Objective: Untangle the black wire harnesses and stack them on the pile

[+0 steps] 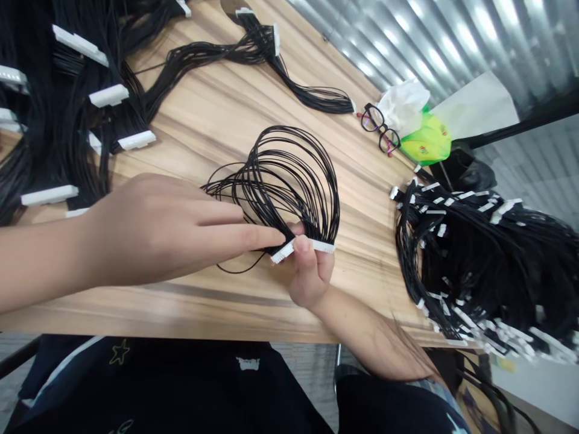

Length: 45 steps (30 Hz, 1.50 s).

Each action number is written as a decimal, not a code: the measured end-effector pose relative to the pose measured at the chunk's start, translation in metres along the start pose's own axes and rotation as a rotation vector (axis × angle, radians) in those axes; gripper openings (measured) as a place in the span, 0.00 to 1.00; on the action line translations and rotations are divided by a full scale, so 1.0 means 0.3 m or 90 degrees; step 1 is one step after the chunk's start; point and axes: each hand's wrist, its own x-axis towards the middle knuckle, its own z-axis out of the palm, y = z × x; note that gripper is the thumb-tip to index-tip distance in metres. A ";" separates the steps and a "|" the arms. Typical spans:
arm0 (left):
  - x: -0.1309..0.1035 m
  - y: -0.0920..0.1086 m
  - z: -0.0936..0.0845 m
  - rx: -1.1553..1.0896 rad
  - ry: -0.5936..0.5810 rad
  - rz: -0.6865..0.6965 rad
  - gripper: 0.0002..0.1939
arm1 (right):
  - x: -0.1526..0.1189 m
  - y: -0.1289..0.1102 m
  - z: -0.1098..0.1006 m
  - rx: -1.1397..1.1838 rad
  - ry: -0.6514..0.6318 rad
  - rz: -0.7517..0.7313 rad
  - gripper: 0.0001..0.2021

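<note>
On wood-grain table, looped wires near front edge. Pinching connectors firmly in right grip; straight-fingered at wires with left grip, can't tell any hold. Probably sorting strands; calls next for steady pinch.

Eyeglasses lay near a green packet.
Crumpled white material touched the packet; behind stood a corrugated metal wall.

The left hand extends its fingers straight while the right hand pinches.
</note>
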 end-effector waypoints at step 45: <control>0.086 -0.052 0.005 0.040 -0.040 0.245 0.10 | 0.022 -0.015 -0.016 -0.078 -0.140 -0.096 0.19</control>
